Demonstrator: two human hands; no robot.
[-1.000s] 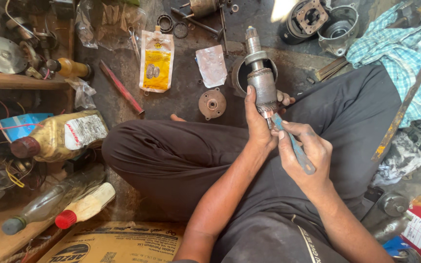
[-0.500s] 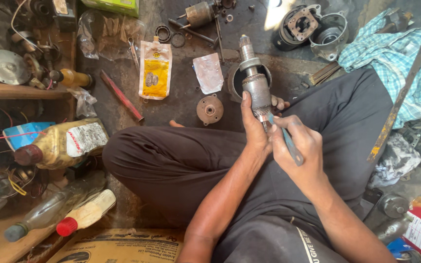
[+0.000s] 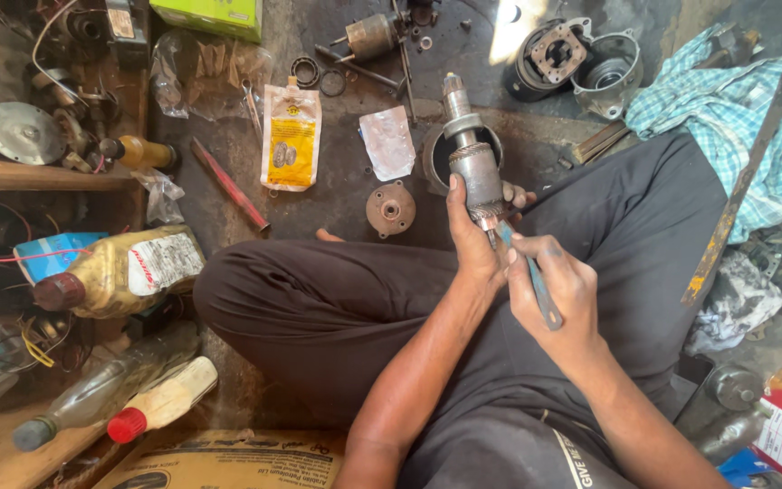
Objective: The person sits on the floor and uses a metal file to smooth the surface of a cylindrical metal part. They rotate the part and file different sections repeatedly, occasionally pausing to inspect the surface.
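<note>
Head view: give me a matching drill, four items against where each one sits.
Items:
1. grey metal shaft assembly
2. yellow and white flat pouch
3. red-capped white plastic bottle
4. blue checked cloth

Places:
A. lower left, lying on its side
B. upright in the left hand
C. top right, beside the knee
D. flat on the dark floor, upper middle

Pairs: 1-B, 2-D, 3-A, 4-C

The right hand holds a thin blue-grey tool against the shaft's lower end.
</note>
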